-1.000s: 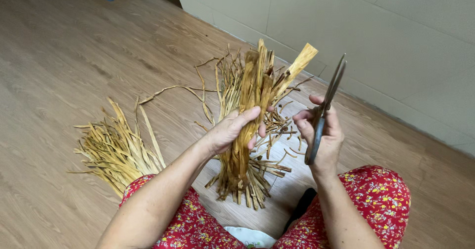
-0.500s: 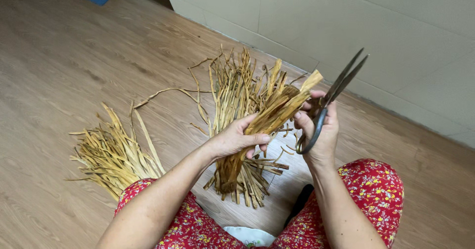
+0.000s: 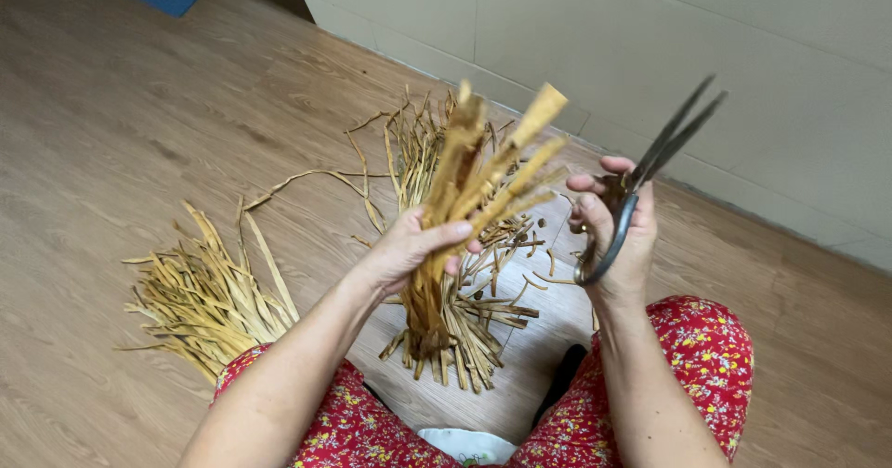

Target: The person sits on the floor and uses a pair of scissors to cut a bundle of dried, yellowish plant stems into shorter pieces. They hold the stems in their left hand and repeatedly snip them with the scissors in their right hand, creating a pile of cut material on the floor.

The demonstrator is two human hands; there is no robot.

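My left hand (image 3: 409,250) grips a bundle of dry yellow-brown plant strips (image 3: 469,184) around its middle, held upright and tilted slightly right, its lower ends fanning out just above the floor. My right hand (image 3: 618,231) holds a pair of large dark metal scissors (image 3: 650,171) by the handles, blades pointing up and to the right, nearly closed. The scissors are apart from the bundle, a short way to its right.
A heap of pale strips (image 3: 200,291) lies on the wooden floor at left. More loose strips and cut bits (image 3: 413,143) lie behind the bundle. My knees in red flowered trousers (image 3: 706,356) frame the bottom. A tiled wall (image 3: 650,50) runs behind.
The bundle has swung from upright, then tilted right, and back up nearer upright. My right hand with the scissors has moved right and away from the bundle.
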